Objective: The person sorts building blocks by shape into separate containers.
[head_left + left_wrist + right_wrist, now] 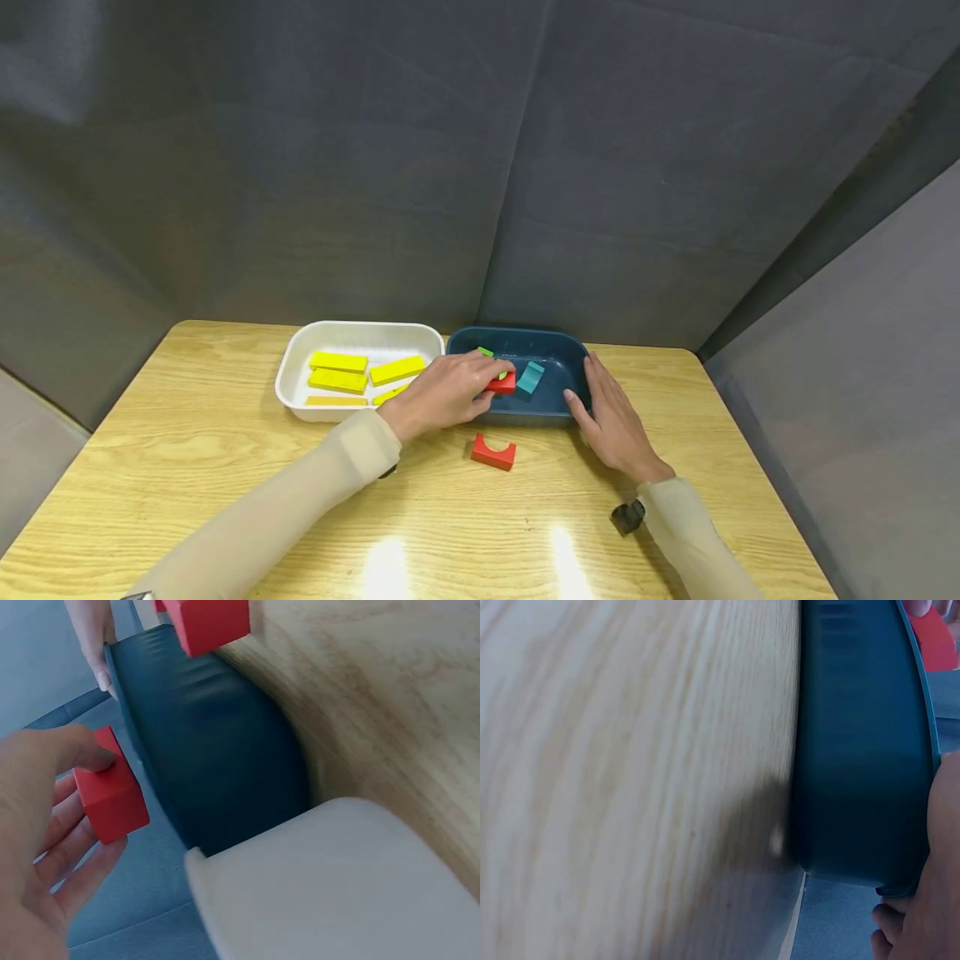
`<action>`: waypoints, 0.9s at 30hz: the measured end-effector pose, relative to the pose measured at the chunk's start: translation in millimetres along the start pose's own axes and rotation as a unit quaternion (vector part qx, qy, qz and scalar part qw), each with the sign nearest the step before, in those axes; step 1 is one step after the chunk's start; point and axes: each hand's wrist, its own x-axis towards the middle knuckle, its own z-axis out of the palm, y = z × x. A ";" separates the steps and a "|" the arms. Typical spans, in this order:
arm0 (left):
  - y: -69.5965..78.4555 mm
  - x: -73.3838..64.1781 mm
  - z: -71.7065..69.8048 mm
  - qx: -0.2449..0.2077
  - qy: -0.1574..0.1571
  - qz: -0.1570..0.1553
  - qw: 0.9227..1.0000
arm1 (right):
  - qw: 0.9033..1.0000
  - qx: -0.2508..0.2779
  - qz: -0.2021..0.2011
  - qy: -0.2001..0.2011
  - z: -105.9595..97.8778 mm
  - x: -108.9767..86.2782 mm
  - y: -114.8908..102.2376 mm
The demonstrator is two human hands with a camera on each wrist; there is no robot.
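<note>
My left hand (447, 390) pinches a red block (504, 383) over the dark blue bin (517, 408). In the left wrist view, the thumb lies on top of this red block (112, 791) and the fingers are under it. At the bin's right end, my right hand (617, 421) holds the rim, its thumb over the near corner and its fingers along the outside. Inside the bin lie a teal block (530, 377) and a green piece (485, 352), partly hidden by the left hand. A red block with a curved cutout (492, 453) lies on the table before the bin.
A white bin (285, 375) with several yellow blocks (338, 362) stands directly left of the blue one; my left forearm covers its near right corner. Both stand near the back edge of the wooden table (450, 533). Dark cloth (360, 167) hangs behind.
</note>
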 end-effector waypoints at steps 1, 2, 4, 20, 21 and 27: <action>-0.6 0.1 1.3 -0.002 -0.003 -0.003 1.000 | 1.000 -0.001 0.000 0.000 0.2 0.1 0.1; -1.3 0.3 2.6 -0.004 -0.006 -0.006 1.000 | 1.000 -0.001 0.000 0.001 0.3 0.2 0.2; -2.5 0.8 4.8 -0.006 -0.011 -0.011 1.000 | 1.000 0.000 0.000 0.002 0.4 0.1 0.3; -9.3 0.2 10.9 -0.012 -0.034 -0.029 0.999 | 1.000 0.001 -0.002 0.003 0.4 0.2 0.2; -9.7 0.1 11.5 -0.012 -0.034 -0.028 0.999 | 1.000 0.001 -0.002 0.003 0.6 0.1 0.3; -10.3 -0.6 12.5 -0.015 -0.035 -0.025 0.999 | 1.000 0.001 0.000 0.003 0.7 -0.3 0.3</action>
